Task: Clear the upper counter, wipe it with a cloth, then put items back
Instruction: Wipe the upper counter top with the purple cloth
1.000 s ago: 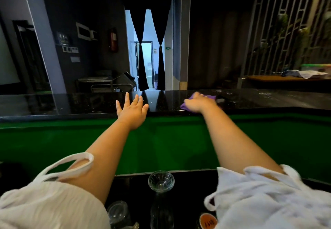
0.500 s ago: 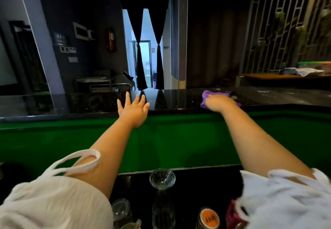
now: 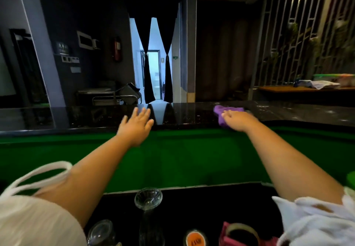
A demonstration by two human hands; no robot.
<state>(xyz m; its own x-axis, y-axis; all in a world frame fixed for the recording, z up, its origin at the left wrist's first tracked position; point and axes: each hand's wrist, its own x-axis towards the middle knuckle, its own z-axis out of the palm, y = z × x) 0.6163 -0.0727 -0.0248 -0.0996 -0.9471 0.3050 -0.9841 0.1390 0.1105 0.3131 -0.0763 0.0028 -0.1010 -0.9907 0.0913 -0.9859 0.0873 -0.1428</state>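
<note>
Mid-task, seemingly: clearing done, wiping under way, putting back not yet begun. Glossy black stone upper counter [image 3: 192, 115] across mid-frame, wet-streaked at right. Left hand [image 3: 137, 124] at centre, splayed flat, holding nothing. Right hand [image 3: 238, 119] right of centre, pressing on soft, crumpled purple cloth [image 3: 228, 109]; finger curl unclear. Clear round glasses [image 3: 148, 197] parked bottom centre.

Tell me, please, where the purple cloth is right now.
In the head view, the purple cloth lies on the black upper counter, right of centre, pressed under the right hand and well apart from the left hand.
</note>
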